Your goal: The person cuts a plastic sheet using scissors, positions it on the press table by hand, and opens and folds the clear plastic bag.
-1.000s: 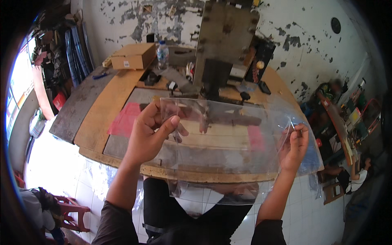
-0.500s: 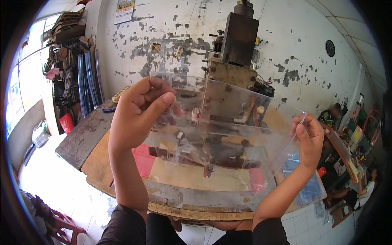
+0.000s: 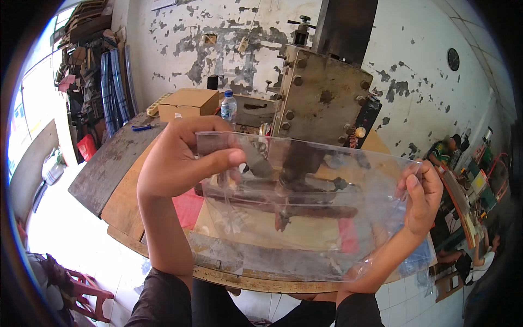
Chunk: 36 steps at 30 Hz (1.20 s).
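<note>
Head view: I note my left hand (image 3: 177, 158) pinching the upper left edge of a clear plastic sheet (image 3: 305, 212), thumb across the front. My right hand (image 3: 422, 196) grips the sheet's right edge, fingers closed on it. The sheet is held up and spread between both hands, in front of a metal press (image 3: 321, 98) standing on a wooden table (image 3: 109, 163). Behind, on the table, a cardboard box (image 3: 188, 103) with a water bottle (image 3: 229, 107) just beside it
</note>
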Each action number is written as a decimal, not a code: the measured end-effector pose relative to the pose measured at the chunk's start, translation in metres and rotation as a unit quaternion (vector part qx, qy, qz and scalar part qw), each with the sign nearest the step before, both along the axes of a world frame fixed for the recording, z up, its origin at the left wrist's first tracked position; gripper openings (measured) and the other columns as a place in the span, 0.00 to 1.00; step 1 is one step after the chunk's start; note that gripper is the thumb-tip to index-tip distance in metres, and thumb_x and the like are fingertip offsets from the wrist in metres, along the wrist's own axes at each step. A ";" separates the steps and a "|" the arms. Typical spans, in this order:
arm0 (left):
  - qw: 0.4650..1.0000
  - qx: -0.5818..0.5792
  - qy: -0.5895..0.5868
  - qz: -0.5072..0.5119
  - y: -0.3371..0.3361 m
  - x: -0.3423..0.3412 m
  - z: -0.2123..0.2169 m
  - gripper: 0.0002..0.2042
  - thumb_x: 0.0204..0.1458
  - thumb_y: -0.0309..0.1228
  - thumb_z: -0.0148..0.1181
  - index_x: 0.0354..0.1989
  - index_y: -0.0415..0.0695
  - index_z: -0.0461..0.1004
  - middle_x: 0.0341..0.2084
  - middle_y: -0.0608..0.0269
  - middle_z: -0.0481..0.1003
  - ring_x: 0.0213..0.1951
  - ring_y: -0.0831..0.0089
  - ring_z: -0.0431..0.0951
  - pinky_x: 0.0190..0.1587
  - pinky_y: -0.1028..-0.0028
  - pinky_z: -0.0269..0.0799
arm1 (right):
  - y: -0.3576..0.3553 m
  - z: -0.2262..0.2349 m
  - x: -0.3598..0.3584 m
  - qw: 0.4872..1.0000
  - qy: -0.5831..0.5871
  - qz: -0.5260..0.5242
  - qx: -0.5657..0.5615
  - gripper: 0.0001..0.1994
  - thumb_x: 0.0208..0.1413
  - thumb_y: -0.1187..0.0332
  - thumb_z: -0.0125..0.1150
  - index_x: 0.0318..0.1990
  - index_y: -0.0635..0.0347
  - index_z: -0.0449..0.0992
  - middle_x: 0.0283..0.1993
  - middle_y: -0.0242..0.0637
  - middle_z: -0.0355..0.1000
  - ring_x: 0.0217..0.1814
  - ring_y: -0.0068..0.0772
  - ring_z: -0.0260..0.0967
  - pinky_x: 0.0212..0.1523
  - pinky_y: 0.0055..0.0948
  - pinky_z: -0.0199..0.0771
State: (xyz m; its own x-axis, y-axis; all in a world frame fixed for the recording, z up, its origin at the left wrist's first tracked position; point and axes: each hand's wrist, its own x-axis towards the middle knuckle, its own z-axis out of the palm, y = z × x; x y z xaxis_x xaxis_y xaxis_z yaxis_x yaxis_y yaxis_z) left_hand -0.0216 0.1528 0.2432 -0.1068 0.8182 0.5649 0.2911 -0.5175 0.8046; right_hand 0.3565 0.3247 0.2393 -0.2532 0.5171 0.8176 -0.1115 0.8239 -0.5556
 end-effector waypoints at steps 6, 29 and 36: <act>0.998 0.020 -0.001 0.054 -0.006 0.009 0.002 0.12 0.53 0.25 0.77 0.37 0.31 0.80 0.28 0.57 0.83 0.30 0.71 0.86 0.32 0.74 0.82 | -0.003 -0.002 -0.002 1.000 -0.007 -0.014 0.005 0.15 0.62 0.59 0.71 0.39 0.63 0.76 0.33 0.29 0.71 0.29 0.16 0.68 0.27 0.19 0.62; 0.921 0.356 -0.002 0.158 -0.049 0.025 -0.016 0.16 0.53 0.30 0.67 0.47 0.34 0.76 0.36 0.60 0.75 0.32 0.78 0.71 0.33 0.78 0.65 | 0.000 -0.005 -0.002 0.997 -0.038 -0.055 -0.045 0.11 0.63 0.66 0.69 0.43 0.64 0.77 0.32 0.29 0.74 0.30 0.15 0.68 0.27 0.18 0.62; 0.936 0.321 0.140 -0.017 -0.028 0.058 -0.035 0.14 0.54 0.30 0.67 0.45 0.35 0.76 0.34 0.61 0.74 0.31 0.77 0.71 0.33 0.76 0.65 | 0.006 -0.006 -0.001 0.996 -0.077 -0.033 -0.024 0.08 0.65 0.69 0.66 0.45 0.64 0.77 0.35 0.29 0.75 0.29 0.15 0.67 0.28 0.18 0.62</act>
State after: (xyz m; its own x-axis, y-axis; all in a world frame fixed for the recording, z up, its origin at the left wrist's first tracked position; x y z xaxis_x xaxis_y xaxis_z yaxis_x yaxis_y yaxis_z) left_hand 0.0359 0.1253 0.2086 0.1396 0.3004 0.9435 0.4187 -0.8814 0.2187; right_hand 0.3551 0.3311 0.2335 -0.3378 0.5737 0.7462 0.0310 0.7991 -0.6004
